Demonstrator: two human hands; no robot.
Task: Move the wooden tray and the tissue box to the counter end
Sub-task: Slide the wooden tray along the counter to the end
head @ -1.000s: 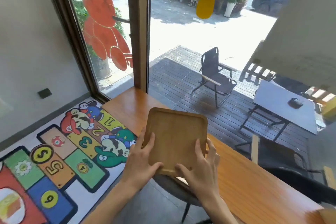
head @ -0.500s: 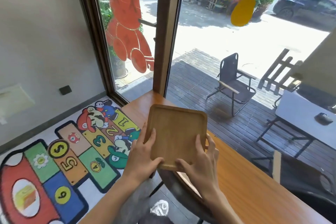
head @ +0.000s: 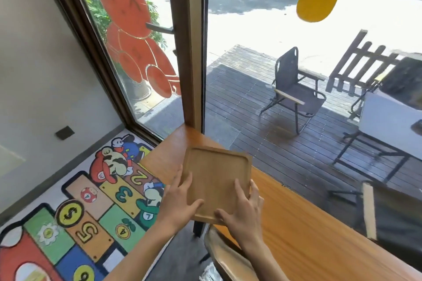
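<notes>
Thumbs are pressing down on the inside of the wooden tray [head: 217,180] while the other fingers are curling under its near edge: the left hand [head: 180,203] is grasping the near-left corner and the right hand [head: 244,210] the near-right. The tray is hovering, tilted, over the window end of the orange wooden counter [head: 296,223], above a cartoon hopscotch mat [head: 75,212] on the floor. A stool [head: 226,255] is standing below the counter edge.
</notes>
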